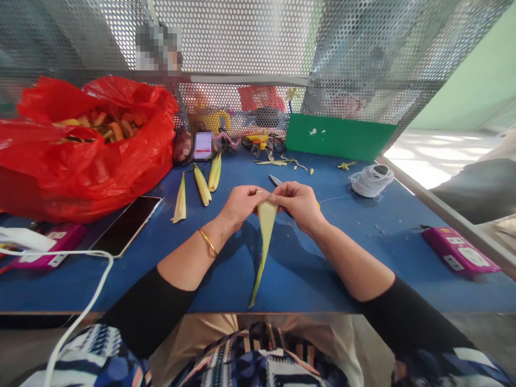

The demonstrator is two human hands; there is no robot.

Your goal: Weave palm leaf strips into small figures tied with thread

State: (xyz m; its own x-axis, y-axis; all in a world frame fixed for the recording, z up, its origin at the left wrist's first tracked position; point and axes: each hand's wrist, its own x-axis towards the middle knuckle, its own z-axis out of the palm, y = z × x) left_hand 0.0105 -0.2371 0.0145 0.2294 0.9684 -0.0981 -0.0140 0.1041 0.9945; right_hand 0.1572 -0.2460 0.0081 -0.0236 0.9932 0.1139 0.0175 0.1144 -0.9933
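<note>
Both my hands pinch the broad upper end of a pale green-yellow corn husk (266, 220), which hangs down toward me and tapers to a twisted green tip near the table's front edge. My left hand (242, 203) is closed on its left side, a gold bangle on the wrist. On the right side the fingers of my right hand (299, 203) are closed too, almost meeting the left ones. A metal blade (275, 180) pokes out just beyond my right hand, its rest hidden. To the left lie a flat husk piece (180, 201) and two rolled husks (202, 187).
On the left stands a red plastic bag (133, 166) of coloured pieces, with a phone (127, 226) before it. A white thread spool (371, 181), green board (338, 137) and purple box (459, 250) are right. Perforated metal (250, 48) closes the back.
</note>
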